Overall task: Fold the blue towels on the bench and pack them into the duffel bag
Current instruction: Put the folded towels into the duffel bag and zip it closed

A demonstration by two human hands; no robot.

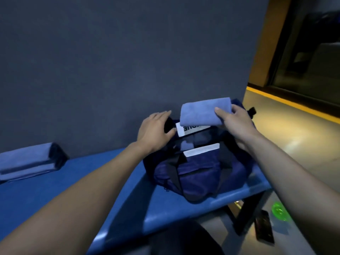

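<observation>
A navy duffel bag (198, 173) stands on the blue bench (77, 190) with its top open. My right hand (233, 122) is closed on a folded light-blue towel (202, 111) and holds it just above the bag's opening. My left hand (156, 128) grips the far left rim of the opening and holds it apart. Inside the opening I see a bit of light-blue cloth (185, 145). Folded blue towels (27, 162) lie stacked at the bench's far left.
A dark grey wall (128, 61) rises right behind the bench. Right of the bench is a pale floor with a yellow stripe (294, 103). Under the bench end lie a dark phone-like object (264, 229) and a green round thing (279, 211).
</observation>
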